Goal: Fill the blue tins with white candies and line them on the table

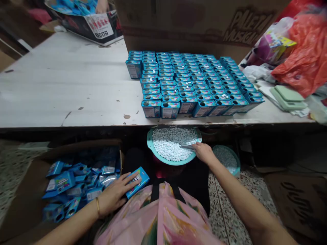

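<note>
Many blue boxes have been stood up in long rows on the tabletop, past the fingers of both hands, and a few white bits are seen on their tops. More loose boxes are piled in a big brown carton, on the outer side of the left fingers, so a lot seems to be left. One small box is held by the left hand, with the fingers laid over it, just above the lap. It is blue and flat-sided, tilted, with a bright picture on its wide face. Whether anything is inside cannot be told. A shiny metal scoop is gripped by the fingers of the right hand. Its tip is set among the white bits in the pale green bowl, just ahead of those fingers. Plenty of bits can be seen there.
</note>
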Available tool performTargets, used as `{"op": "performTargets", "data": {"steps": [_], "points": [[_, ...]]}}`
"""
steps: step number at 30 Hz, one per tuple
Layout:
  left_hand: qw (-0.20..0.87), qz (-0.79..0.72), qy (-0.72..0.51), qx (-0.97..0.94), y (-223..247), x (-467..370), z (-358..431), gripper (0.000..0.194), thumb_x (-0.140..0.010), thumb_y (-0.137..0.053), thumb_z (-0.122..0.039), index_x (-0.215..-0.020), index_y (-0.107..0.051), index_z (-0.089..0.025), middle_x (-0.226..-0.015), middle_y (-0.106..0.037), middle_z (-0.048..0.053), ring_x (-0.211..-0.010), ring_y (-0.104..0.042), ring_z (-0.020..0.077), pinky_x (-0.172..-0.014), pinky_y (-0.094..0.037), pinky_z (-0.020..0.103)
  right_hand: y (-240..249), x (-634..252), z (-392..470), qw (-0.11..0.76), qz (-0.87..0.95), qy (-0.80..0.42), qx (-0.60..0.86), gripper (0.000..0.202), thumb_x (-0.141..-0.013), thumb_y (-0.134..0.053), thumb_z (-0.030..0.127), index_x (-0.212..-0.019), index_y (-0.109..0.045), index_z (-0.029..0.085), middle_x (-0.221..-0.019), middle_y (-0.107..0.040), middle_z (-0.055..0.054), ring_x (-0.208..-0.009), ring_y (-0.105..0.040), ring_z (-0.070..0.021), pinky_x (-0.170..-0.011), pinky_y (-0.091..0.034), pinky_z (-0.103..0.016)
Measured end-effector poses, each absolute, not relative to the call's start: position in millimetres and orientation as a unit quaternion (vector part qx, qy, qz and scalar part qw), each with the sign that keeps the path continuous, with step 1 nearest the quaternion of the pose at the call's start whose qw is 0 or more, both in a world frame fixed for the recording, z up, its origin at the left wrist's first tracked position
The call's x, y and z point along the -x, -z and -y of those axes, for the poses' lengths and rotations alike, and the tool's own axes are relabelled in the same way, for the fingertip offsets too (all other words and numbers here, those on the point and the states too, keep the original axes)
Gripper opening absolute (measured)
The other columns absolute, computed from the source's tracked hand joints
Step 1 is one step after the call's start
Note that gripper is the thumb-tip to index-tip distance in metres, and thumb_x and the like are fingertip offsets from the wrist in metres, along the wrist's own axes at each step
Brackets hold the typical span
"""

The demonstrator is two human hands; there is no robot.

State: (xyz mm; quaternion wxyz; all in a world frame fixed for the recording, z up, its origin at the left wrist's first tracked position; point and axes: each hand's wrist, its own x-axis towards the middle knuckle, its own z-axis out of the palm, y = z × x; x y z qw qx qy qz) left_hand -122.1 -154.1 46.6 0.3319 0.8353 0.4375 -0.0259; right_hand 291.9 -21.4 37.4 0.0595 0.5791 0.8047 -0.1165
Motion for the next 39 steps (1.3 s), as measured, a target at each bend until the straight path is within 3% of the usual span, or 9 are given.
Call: {"op": "performTargets", "data": {"steps": [5, 10, 15, 21, 27, 34, 39], "points": [[0.339, -0.495, -0.095, -0.794, -25, 113, 141, 0.064, -0.070, -0.051, -0.022, -0.129, -0.030, -0.034, -0.134, -0.037, 0.004, -0.121, -0.036, 0.0232, -0.099, -0.032, 0.041, -3, -244, 4, 0.012, -0.794, 0.180, -0.580, 0.036, -0.086, -0.031, 0.029, -0.103, -0.054, 0.008, -0.099, -0.060, -0.005, -0.093, -0.054, -0.0134, -0.078, -0.036, -0.022], [0.298, -0.654, -0.227, -0.657, -52, 90, 109, 0.049, -0.070, -0.054, -0.033, -0.116, -0.038, -0.030, -0.107, -0.056, 0.003, -0.099, -0.054, 0.0221, -0.086, -0.043, 0.036, 9, -245, -3, -0.075, -0.774, 0.265, -0.570, 0.042, -0.085, -0.031, 0.034, -0.113, -0.050, 0.009, -0.110, -0.058, -0.004, -0.100, -0.051, -0.0131, -0.085, -0.034, -0.023], [0.244, -0.661, -0.243, -0.666, -91, 54, 57, 0.042, -0.066, -0.058, -0.041, -0.102, -0.048, -0.022, -0.091, -0.059, 0.002, -0.080, -0.057, 0.0181, -0.072, -0.045, 0.029, 4, -259, -6, -0.134, -0.758, 0.296, -0.565, 0.035, -0.081, -0.044, 0.028, -0.112, -0.053, 0.013, -0.110, -0.059, -0.006, -0.099, -0.053, -0.0143, -0.084, -0.039, -0.025], [0.198, -0.612, -0.225, -0.732, -93, 20, 14, 0.039, -0.065, -0.061, -0.036, -0.099, -0.055, -0.019, -0.082, -0.058, 0.003, -0.072, -0.053, 0.0168, -0.066, -0.042, 0.028, -40, -288, -12, -0.194, -0.756, 0.318, -0.538, 0.032, -0.076, -0.053, 0.029, -0.106, -0.059, 0.022, -0.102, -0.063, -0.005, -0.095, -0.057, -0.0188, -0.082, -0.043, -0.032], [0.180, -0.570, -0.230, -0.768, -79, -5, -1, 0.035, -0.063, -0.062, -0.027, -0.095, -0.056, -0.017, -0.085, -0.059, 0.004, -0.078, -0.049, 0.0187, -0.072, -0.040, 0.030, -103, -293, -15, -0.145, -0.798, 0.289, -0.508, 0.033, -0.078, -0.050, 0.032, -0.109, -0.058, 0.024, -0.109, -0.061, -0.004, -0.100, -0.055, -0.0190, -0.084, -0.041, -0.030], [0.164, -0.553, -0.211, -0.789, -69, -27, -7, 0.036, -0.063, -0.061, -0.024, -0.097, -0.057, -0.016, -0.087, -0.058, 0.006, -0.080, -0.047, 0.0205, -0.075, -0.039, 0.031, -148, -260, -23, 0.008, -0.853, 0.199, -0.483, 0.033, -0.077, -0.050, 0.034, -0.109, -0.056, 0.030, -0.105, -0.063, -0.001, -0.097, -0.056, -0.0200, -0.078, -0.041, -0.028], [0.160, -0.553, -0.211, -0.790, -66, -30, -9, 0.035, -0.063, -0.060, -0.024, -0.097, -0.057, -0.017, -0.087, -0.057, 0.006, -0.081, -0.047, 0.0209, -0.077, -0.038, 0.033, -171, -240, -26, 0.102, -0.870, 0.117, -0.468, 0.030, -0.080, -0.044, 0.033, -0.106, -0.058, 0.027, -0.101, -0.064, -0.006, -0.092, -0.057, -0.0216, -0.075, -0.040, -0.031]]}}
